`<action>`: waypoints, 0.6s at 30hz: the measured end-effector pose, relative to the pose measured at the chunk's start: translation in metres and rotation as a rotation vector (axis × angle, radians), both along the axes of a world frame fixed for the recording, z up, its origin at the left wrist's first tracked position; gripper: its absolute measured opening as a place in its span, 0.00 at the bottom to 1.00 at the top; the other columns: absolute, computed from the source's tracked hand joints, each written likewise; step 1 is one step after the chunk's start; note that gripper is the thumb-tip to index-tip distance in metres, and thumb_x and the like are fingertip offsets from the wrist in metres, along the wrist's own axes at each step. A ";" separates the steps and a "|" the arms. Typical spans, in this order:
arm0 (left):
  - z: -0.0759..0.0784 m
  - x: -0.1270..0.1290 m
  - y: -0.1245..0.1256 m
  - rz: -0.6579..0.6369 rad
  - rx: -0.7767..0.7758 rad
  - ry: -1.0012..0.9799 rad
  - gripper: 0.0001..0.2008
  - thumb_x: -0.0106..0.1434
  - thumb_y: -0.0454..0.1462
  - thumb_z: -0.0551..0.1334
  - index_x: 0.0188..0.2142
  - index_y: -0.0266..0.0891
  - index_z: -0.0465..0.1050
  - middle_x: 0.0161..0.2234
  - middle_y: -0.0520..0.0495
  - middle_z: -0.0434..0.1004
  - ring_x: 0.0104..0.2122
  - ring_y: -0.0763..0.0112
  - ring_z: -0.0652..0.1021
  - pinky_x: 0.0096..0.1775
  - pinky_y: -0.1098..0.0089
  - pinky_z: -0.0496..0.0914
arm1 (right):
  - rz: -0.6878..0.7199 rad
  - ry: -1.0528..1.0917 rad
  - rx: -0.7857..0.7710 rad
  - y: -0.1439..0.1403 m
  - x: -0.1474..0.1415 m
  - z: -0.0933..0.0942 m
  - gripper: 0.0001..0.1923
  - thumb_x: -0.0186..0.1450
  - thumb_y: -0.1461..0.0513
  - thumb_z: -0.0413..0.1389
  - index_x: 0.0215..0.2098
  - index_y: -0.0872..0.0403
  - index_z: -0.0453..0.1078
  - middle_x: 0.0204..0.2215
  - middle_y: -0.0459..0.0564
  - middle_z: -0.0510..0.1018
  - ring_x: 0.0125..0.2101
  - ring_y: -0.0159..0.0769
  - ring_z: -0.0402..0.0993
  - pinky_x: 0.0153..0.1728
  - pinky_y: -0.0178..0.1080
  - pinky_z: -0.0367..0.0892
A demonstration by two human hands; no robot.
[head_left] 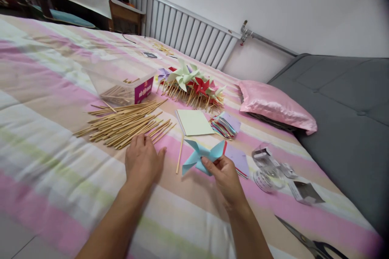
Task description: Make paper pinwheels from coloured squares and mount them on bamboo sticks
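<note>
My right hand (223, 176) pinches a light blue paper pinwheel (197, 156) near its centre, thumb on top. My left hand (142, 160) rests palm down at the near edge of a pile of thin wooden sticks (124, 123). Its thumb stands apart, and the fingertips touching the sticks are partly hidden. One loose stick (180, 153) lies between the hands. Behind the blue pinwheel are a pale green paper pad (196, 122) and a stack of coloured paper squares (225, 125). More paper squares (238, 160) lie beside my right hand.
Several finished pinwheels on sticks (191, 83) lie farther back, beside a clear plastic box (121, 85) with sticks inside. Scissors (310, 243) lie at the near right, below small clear containers (269, 178) and an opened small box (305, 192). A pink pillow (276, 105) lies by the grey headboard (343, 101).
</note>
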State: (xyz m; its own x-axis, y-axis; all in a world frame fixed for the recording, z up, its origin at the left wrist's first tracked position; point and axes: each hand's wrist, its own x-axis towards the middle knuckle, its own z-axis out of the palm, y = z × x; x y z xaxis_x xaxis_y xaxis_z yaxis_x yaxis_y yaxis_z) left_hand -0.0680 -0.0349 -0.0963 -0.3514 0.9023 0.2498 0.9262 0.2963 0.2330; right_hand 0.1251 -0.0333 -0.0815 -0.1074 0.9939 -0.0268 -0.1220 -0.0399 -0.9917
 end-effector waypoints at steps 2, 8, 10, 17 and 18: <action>0.000 -0.001 0.000 -0.007 -0.008 0.006 0.28 0.60 0.45 0.51 0.49 0.23 0.69 0.51 0.29 0.68 0.53 0.48 0.65 0.53 0.57 0.60 | -0.003 -0.004 0.004 0.000 0.000 0.000 0.14 0.52 0.56 0.65 0.34 0.55 0.74 0.32 0.50 0.80 0.34 0.38 0.75 0.36 0.39 0.69; 0.000 -0.003 0.001 -0.057 -0.062 0.013 0.27 0.60 0.45 0.51 0.49 0.25 0.69 0.52 0.30 0.69 0.56 0.51 0.63 0.56 0.58 0.55 | -0.010 0.003 0.005 0.000 -0.001 0.000 0.14 0.52 0.56 0.65 0.34 0.54 0.74 0.33 0.50 0.81 0.35 0.39 0.75 0.37 0.39 0.69; -0.002 -0.003 0.002 -0.070 -0.067 0.007 0.27 0.60 0.45 0.51 0.50 0.26 0.68 0.52 0.31 0.70 0.57 0.51 0.63 0.56 0.57 0.55 | -0.012 0.006 0.004 0.000 -0.001 0.001 0.14 0.52 0.56 0.65 0.33 0.54 0.74 0.32 0.50 0.81 0.34 0.38 0.75 0.36 0.39 0.69; 0.003 -0.001 0.001 -0.033 -0.069 -0.041 0.25 0.59 0.44 0.52 0.50 0.26 0.67 0.52 0.31 0.69 0.56 0.47 0.62 0.52 0.54 0.59 | 0.003 0.027 -0.011 0.000 -0.003 0.003 0.14 0.51 0.56 0.65 0.33 0.54 0.74 0.31 0.49 0.80 0.33 0.37 0.75 0.36 0.38 0.69; 0.004 0.000 0.000 -0.029 -0.069 -0.047 0.25 0.60 0.44 0.52 0.49 0.27 0.68 0.51 0.31 0.69 0.56 0.47 0.61 0.52 0.54 0.59 | 0.008 0.031 -0.013 -0.001 -0.003 0.003 0.13 0.52 0.56 0.65 0.33 0.54 0.74 0.31 0.49 0.80 0.33 0.37 0.75 0.36 0.38 0.69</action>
State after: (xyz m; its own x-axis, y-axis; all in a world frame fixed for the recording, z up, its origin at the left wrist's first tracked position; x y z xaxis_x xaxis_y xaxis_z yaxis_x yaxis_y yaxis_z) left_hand -0.0684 -0.0346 -0.0921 -0.3345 0.9268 0.1706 0.9233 0.2860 0.2565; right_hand 0.1223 -0.0340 -0.0786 -0.1159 0.9926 -0.0362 -0.1528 -0.0539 -0.9868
